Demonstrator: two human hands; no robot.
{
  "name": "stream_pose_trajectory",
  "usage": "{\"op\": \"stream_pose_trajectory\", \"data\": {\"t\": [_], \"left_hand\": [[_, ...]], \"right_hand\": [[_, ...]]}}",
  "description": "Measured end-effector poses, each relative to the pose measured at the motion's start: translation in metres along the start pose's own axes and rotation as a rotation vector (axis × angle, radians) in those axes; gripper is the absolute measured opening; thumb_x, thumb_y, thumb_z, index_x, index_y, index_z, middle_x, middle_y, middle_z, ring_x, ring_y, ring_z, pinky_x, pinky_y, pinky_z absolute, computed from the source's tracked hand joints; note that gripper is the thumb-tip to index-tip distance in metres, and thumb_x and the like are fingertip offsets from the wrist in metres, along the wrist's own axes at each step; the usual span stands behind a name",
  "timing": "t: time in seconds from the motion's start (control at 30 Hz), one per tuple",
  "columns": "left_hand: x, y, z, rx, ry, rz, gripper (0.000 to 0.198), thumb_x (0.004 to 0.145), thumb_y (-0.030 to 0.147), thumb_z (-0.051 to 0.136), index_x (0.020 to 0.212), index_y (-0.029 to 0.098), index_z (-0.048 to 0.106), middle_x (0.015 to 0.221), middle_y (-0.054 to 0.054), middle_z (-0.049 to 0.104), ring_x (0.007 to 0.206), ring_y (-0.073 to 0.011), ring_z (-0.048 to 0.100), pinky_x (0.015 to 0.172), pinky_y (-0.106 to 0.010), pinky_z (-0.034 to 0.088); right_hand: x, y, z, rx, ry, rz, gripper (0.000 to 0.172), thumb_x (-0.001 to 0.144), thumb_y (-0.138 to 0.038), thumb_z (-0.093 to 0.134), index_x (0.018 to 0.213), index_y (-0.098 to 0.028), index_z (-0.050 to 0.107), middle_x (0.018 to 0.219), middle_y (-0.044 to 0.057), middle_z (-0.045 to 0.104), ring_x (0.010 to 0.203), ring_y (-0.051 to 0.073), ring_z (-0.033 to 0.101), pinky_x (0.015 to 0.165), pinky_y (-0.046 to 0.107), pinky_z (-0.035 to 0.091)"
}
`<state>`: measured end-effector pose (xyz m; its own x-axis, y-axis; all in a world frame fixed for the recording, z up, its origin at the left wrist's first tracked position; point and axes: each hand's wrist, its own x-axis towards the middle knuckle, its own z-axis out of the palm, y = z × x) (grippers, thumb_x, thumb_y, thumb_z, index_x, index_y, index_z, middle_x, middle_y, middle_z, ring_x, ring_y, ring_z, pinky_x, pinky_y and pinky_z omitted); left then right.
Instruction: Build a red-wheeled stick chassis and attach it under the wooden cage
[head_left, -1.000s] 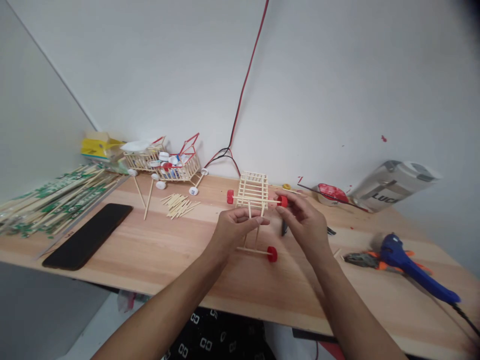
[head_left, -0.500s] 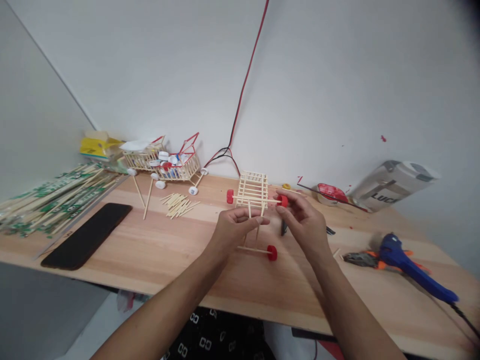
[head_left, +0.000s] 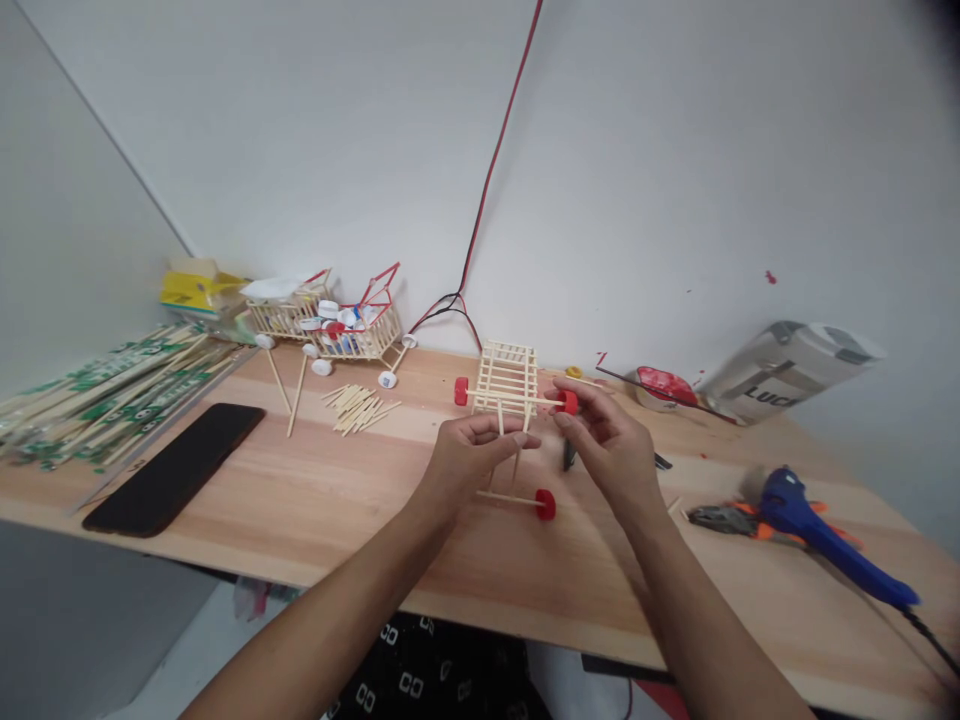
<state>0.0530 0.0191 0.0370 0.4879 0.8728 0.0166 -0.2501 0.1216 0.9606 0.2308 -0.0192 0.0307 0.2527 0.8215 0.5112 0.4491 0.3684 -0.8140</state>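
A small cart made of wooden sticks [head_left: 507, 372] is held over the table with its red bottle-cap wheels showing. My left hand [head_left: 472, 450] is closed around sticks of its frame, below the slatted basket part. The fingers of my right hand [head_left: 604, 435] pinch the red cap wheel [head_left: 568, 402] at the right end of the upper axle. Another red cap wheel [head_left: 461, 391] sits on that axle's left end. On the lower axle, a red wheel [head_left: 545, 504] shows at the right; its left end is hidden by my left hand.
Two finished stick carts [head_left: 356, 335] with white wheels stand at the back left. Cut sticks [head_left: 360, 408], a black phone [head_left: 176, 470] and packaged chopsticks [head_left: 112, 400] lie leftward. To the right are a blue glue gun [head_left: 832, 545], pliers [head_left: 724, 518] and a red paint tub [head_left: 664, 388].
Both hands keep the same grip on the cart and its wheel. Only a very slight shift of the whole view shows.
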Motion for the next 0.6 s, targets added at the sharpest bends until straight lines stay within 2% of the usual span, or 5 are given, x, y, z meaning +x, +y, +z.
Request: {"op": "stream_pose_trajectory", "data": {"t": [0.13,0.33,0.6], "left_hand": [[-0.0007,0.0006,0.0002,0.003,0.007,-0.01,0.029,0.067,0.034,0.081,0.089,0.016,0.075,0.092,-0.01,0.076,0.095,-0.0231,0.069,0.097,-0.04,0.047],[-0.0008,0.0005,0.001,-0.018,0.007,-0.013,0.029,0.067,0.034,0.081,0.089,0.017,0.074,0.089,-0.009,0.077,0.094,-0.0222,0.07,0.098,-0.04,0.046],[0.0001,0.0001,0.0004,-0.006,-0.006,-0.002,0.028,0.067,0.034,0.08,0.089,0.017,0.074,0.091,-0.009,0.077,0.094,-0.0227,0.07,0.098,-0.042,0.046]], "right_hand": [[-0.0002,-0.0005,-0.0004,0.009,0.002,-0.012,0.035,0.086,-0.033,0.064,0.12,-0.024,0.062,0.114,0.007,0.069,0.102,0.019,0.066,0.086,0.032,0.054],[-0.0004,-0.0039,0.0001,-0.03,0.014,-0.019,0.033,0.087,-0.034,0.061,0.118,-0.023,0.063,0.111,0.007,0.07,0.096,0.018,0.067,0.079,0.03,0.056],[-0.0001,-0.0042,-0.0007,-0.106,0.03,-0.029,0.033,0.088,-0.035,0.06,0.118,-0.023,0.064,0.112,0.007,0.07,0.097,0.02,0.067,0.085,0.034,0.055]]}}
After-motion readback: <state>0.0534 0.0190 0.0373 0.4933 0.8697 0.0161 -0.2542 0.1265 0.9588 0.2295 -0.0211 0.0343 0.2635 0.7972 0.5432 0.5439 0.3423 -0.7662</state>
